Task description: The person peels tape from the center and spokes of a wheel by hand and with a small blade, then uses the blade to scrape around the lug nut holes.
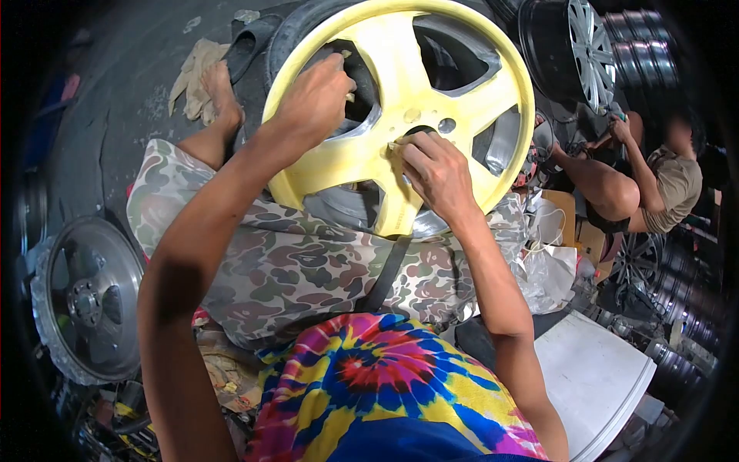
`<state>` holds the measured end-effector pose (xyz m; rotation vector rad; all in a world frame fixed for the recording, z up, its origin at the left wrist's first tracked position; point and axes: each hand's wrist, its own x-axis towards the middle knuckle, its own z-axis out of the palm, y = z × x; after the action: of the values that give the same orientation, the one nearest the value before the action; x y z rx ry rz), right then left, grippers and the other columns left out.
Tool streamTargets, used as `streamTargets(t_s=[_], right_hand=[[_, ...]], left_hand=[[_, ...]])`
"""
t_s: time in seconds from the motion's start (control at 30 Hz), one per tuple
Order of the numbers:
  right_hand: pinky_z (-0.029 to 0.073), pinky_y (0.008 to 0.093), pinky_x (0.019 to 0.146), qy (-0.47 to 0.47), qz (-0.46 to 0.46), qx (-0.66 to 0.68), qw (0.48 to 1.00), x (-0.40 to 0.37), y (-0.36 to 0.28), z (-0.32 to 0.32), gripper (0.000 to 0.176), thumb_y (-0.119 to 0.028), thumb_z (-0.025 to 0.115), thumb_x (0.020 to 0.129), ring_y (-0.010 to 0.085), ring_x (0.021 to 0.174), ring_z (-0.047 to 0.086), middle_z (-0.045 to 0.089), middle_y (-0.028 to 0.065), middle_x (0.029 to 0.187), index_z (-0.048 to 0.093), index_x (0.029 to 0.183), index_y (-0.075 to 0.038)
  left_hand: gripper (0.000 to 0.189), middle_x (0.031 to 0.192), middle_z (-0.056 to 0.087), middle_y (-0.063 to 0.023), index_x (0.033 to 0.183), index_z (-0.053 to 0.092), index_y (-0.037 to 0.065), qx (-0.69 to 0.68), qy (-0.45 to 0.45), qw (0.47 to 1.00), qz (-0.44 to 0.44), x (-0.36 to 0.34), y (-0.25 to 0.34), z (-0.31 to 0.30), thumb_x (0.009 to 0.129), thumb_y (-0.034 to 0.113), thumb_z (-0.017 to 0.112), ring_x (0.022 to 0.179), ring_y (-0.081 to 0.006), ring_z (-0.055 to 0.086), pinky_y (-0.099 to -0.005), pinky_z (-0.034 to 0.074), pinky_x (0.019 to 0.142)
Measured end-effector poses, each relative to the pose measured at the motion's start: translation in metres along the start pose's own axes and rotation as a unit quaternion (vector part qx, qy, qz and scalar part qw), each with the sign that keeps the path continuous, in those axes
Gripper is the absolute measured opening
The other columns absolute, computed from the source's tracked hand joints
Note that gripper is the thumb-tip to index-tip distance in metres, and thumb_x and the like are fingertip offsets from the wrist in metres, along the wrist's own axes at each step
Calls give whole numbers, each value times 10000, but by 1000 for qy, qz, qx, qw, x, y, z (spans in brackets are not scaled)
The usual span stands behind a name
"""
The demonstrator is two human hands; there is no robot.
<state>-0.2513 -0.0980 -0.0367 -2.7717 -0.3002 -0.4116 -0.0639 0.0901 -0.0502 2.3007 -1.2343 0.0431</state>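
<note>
A yellow-coated five-spoke wheel rim (400,65) lies face up in front of me, with bare silver metal on the inner edges of its spoke openings. My left hand (315,100) is closed over the upper left opening, beside a spoke. Small yellowish bits show at its fingers, too little to name. Near the hub, my right hand (439,173) is closed in a pinch against the rim's face. At its fingertips is a small yellowish piece (392,146) whose kind I cannot make out.
Camouflage cloth (308,262) covers my lap below the rim. A dark tyre (285,50) sits under the rim's upper left. Another wheel (88,300) stands at left. At right, a person (654,177) sits handling another wheel (589,54), near a white panel (593,377) and stacked rims (643,50).
</note>
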Motion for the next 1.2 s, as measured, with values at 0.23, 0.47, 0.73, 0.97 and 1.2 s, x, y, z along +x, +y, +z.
streamTargets(t_s=[0.23,0.47,0.73,0.97,1.2], right_hand=[[523,402,729,4,8,-21,1000,-2,-3,8,163,-95,771,815,264,806,615,601,68,897,659,930,-67],[557,441,712,-16,96,33,995,-7,-9,1,254,-34,738,827,315,861,685,615,103,942,708,1075,-77],[549,446,680,7,164,39,986,-12,-20,12,243,-26,740,864,357,768,682,605,129,897,709,1103,-55],[517,412,617,33,159,52,985,-18,-24,4,151,-27,755,918,331,678,649,608,139,820,743,1068,-22],[543,449,648,74,221,95,968,-19,-31,23,161,-68,728,931,368,682,657,633,152,824,735,1089,-39]], left_hand=[[232,1009,726,-237,1074,784,-26,2,-98,992,-79,5,14,-17,892,45,656,1032,-417,684,-493,531,940],[570,1141,743,-253,1214,733,-47,-149,-245,950,-124,-2,15,0,845,387,763,1075,-390,712,-427,549,967],[687,1048,751,-265,1012,754,-31,-40,-230,959,-161,-9,46,14,706,569,891,1040,-401,737,-492,582,903],[792,1003,743,-279,1003,711,-53,-27,-238,957,-164,-5,52,18,683,653,876,955,-418,743,-502,581,853],[825,954,744,-282,987,700,-55,-20,-223,961,-161,-7,53,22,665,684,877,927,-430,748,-512,581,839]])
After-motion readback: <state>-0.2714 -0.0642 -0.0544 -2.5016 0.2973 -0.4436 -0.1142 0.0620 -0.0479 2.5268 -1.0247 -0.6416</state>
